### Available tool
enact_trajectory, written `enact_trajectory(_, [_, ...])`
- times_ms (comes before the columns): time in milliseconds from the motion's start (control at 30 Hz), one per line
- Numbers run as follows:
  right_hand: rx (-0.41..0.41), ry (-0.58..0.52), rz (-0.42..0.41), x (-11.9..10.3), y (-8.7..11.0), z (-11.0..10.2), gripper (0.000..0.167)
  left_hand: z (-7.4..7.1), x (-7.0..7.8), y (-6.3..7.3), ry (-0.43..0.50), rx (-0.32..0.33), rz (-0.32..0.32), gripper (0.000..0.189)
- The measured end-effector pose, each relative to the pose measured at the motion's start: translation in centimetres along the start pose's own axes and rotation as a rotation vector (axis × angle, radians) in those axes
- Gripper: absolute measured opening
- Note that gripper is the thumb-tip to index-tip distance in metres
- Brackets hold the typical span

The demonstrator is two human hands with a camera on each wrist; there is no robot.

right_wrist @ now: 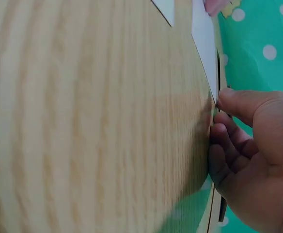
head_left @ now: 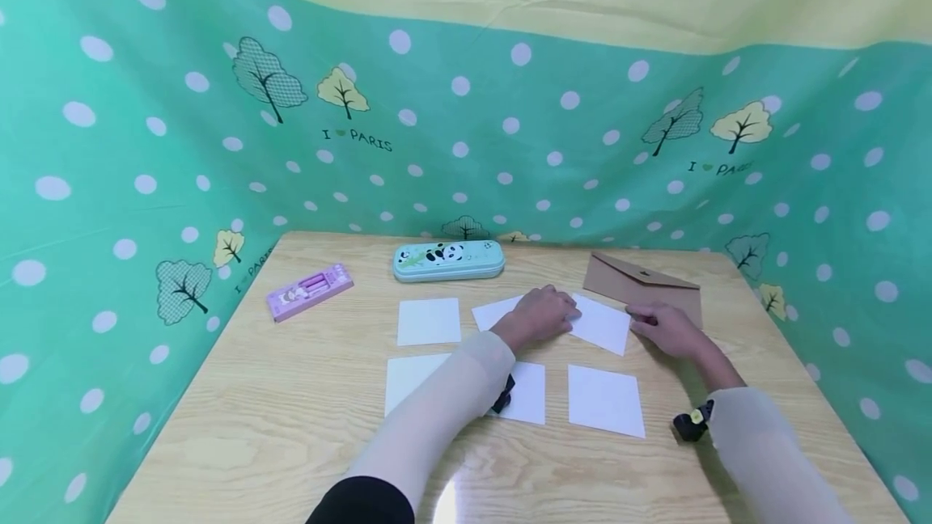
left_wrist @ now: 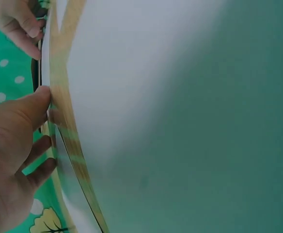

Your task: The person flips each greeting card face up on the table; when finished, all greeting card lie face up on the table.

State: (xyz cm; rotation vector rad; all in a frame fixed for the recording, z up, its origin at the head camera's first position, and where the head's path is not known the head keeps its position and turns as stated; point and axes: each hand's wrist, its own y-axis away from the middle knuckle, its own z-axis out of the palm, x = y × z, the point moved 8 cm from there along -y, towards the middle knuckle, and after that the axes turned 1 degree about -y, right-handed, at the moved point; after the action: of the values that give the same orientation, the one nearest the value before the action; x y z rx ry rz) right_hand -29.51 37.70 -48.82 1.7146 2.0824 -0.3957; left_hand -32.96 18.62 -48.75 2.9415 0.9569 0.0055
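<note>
Several white paper cards lie on the table in two rows. My left hand (head_left: 542,315) reaches over the middle of them, its fingertips on the left edge of the upper right card (head_left: 606,325). In the left wrist view, the thumb and fingers (left_wrist: 42,167) are spread apart and fairly straight. At that card's right corner my right hand (head_left: 668,331) pinches the paper between thumb and forefinger; the right wrist view shows the other fingers (right_wrist: 220,162) curled beneath. The upper middle card (head_left: 495,311) is partly hidden by my left hand.
A brown envelope (head_left: 633,281) lies behind my right hand. At the back stands a blue panda pencil case (head_left: 447,262), with a purple box (head_left: 309,293) to its left. Other cards include the upper left card (head_left: 429,322) and lower right card (head_left: 606,399). A green dotted curtain (head_left: 437,103) borders the table.
</note>
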Motion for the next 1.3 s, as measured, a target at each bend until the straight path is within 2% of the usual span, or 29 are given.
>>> enact_trajectory(200, [-0.014,-0.074,0.038,0.5,0.0,-0.1,0.038,0.1,-0.5,-0.1,0.035,-0.010,-0.052,0.039])
enact_trajectory(400, [0.004,-0.093,0.081,0.8,-0.1,-0.2,0.034,0.1,-0.3,-0.2,0.063,-0.004,-0.053,0.039])
enact_trajectory(633, [-0.004,-0.139,0.128,0.9,-0.6,0.0,0.030,0.1,-0.2,-0.1,0.009,-0.019,-0.057,0.039])
enact_trajectory(900, [0.032,-0.145,0.148,0.9,-0.6,0.0,0.025,0.3,0.3,0.1,-0.034,-0.035,-0.036,0.039])
enact_trajectory(1133, [0.088,-0.153,0.145,1.1,-0.6,-0.1,0.024,0.3,0.1,0.4,0.018,-0.017,-0.064,0.042])
enact_trajectory(1300, [0.105,-0.162,0.166,1.2,-0.5,-0.3,0.032,0.5,-0.3,0.4,0.091,-0.023,-0.130,0.059])
